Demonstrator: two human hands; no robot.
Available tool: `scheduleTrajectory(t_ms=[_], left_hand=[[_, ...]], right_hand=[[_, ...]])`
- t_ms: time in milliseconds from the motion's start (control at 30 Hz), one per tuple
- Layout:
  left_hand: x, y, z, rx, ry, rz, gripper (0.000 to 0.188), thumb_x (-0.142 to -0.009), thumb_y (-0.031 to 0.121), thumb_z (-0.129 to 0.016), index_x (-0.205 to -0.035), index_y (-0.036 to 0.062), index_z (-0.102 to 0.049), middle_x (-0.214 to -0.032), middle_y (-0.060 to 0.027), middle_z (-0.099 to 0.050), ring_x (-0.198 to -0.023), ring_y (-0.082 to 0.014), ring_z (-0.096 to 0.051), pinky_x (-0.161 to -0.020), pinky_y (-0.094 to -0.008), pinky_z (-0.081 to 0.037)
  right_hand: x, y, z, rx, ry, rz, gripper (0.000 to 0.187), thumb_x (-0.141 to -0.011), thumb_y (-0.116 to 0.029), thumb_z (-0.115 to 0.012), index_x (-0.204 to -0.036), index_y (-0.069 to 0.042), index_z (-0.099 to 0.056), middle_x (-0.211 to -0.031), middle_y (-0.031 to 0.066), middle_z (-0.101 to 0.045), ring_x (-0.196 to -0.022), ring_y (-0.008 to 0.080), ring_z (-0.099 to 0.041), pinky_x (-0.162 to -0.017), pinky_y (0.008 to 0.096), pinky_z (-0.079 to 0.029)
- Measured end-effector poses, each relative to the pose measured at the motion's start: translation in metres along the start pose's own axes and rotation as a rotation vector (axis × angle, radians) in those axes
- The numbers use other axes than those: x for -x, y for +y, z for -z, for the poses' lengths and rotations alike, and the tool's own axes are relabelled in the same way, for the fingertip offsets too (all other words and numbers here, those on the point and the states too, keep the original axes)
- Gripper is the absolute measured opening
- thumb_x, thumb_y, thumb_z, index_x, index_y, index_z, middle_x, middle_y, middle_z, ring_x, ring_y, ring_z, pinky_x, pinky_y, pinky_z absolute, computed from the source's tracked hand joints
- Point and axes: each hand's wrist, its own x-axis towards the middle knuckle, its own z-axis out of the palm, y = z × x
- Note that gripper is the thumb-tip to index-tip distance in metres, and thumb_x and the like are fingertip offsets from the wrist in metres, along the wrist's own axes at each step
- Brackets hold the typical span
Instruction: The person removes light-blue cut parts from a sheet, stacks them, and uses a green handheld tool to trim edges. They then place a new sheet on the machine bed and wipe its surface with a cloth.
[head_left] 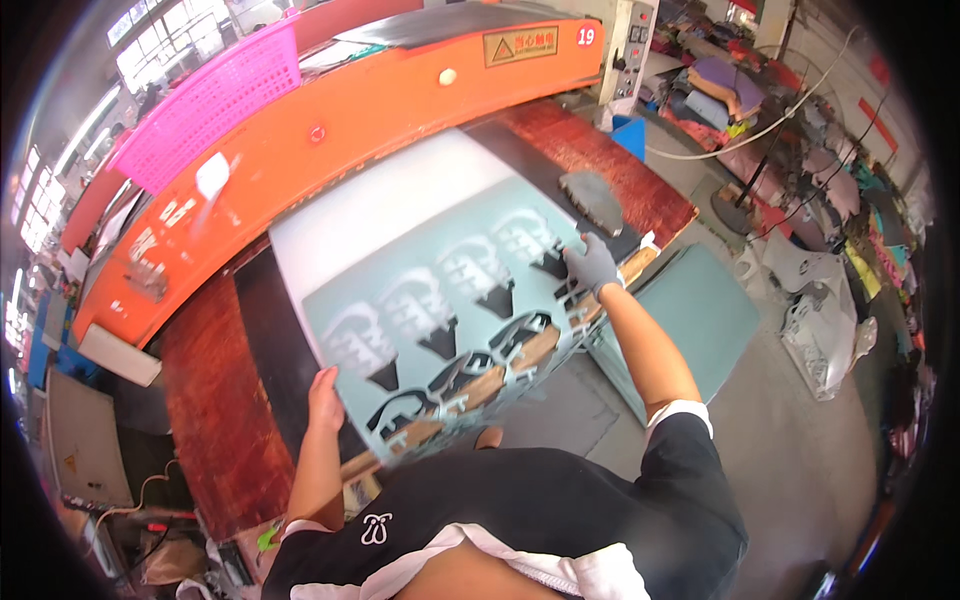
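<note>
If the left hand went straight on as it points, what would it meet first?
Probably the green sheet, whose edge lies by the fingertips of the left hand; depth is unclear, so it might pass over or under.

The shirt is black with white cuffs, the glove grey

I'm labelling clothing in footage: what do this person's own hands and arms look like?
The right hand wears a grey glove; the left hand is bare. Both forearms are uncovered below short black sleeves edged with white trim. No watch or bracelet shows.
</note>
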Motion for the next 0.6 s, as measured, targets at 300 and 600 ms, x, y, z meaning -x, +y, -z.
scheduleTrajectory(t_ms=[300,600], left_hand=[[-0.122,0.050,-0.016,-0.373,0.158,-0.011,0.038,-0.089,0.037,-0.056,-0.118,0.0142,-0.047,-0.108,-0.0026,-0.056,-0.078,-0.0166,-0.059,-0.045,-0.0289,-0.038],[-0.113,0.060,-0.080,-0.379,-0.038,-0.365,0.041,-0.095,0.032,-0.045,-0.116,-0.0034,-0.048,-0.088,-0.0081,-0.057,-0.071,-0.0150,-0.051,-0.060,-0.0273,-0.043]], right_hand=[[-0.107,0.015,-0.015,0.080,-0.301,-0.357,0.055,-0.072,-0.046,-0.061,-0.096,0.003,-0.066,-0.098,0.0203,-0.065,-0.096,0.0313,-0.062,-0.082,0.0371,-0.048],[-0.012,0.002,0.073,-0.338,-0.143,0.084,0.032,-0.085,-0.033,-0.058,-0.091,-0.002,-0.064,-0.077,0.0078,-0.061,-0.073,0.0151,-0.055,-0.068,0.0317,-0.044]])
